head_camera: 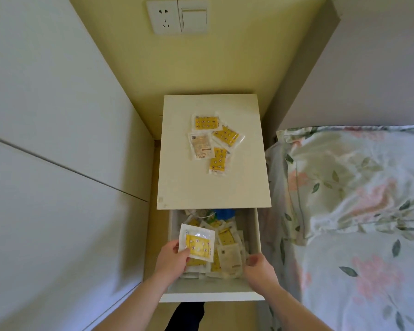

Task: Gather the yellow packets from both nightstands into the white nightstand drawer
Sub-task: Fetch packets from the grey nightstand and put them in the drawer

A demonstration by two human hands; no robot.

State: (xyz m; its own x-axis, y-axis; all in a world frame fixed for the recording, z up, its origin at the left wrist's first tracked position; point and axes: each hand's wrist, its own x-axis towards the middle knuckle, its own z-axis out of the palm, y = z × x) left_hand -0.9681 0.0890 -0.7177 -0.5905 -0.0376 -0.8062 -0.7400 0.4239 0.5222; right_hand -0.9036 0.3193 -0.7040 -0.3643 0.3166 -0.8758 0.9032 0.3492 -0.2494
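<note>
A: Landmark is the white nightstand (213, 187). What's on top?

B: 4 packets (214, 142) in a loose cluster, toward the back and right of centre on the top. 3 show yellow printed faces; 1, at the cluster's left, lies pale side up with small print. They overlap or touch at the edges.

A: Drawer?

B: The nightstand drawer (212, 286) is pulled out toward the camera, below the top's front edge. It holds a heap of packets (225, 254), yellow faces and pale backs mixed. Something blue (224, 213) sits at the drawer's back, half hidden under the top.

A: Left hand?

B: Left hand (171, 258) is over the drawer's front left corner. Thumb and fingers pinch the lower left corner of 1 yellow packet (197, 242), held flat above the heap, clear plastic border showing around the yellow.

A: Right hand?

B: Right hand (258, 265) is at the drawer's front right corner, fingers curled down to the packets by the drawer's right wall. Cannot tell whether they grip anything; fingertips are hidden among the wrappers.

A: Surroundings?

B: Bed with floral bedding (349, 211) just right of the nightstand. White cabinet panels (58, 163) to its left. On the yellow wall behind it, a socket (163, 17) and a switch (193, 16) side by side. Dark clothing (188, 316) shows below the drawer front.
</note>
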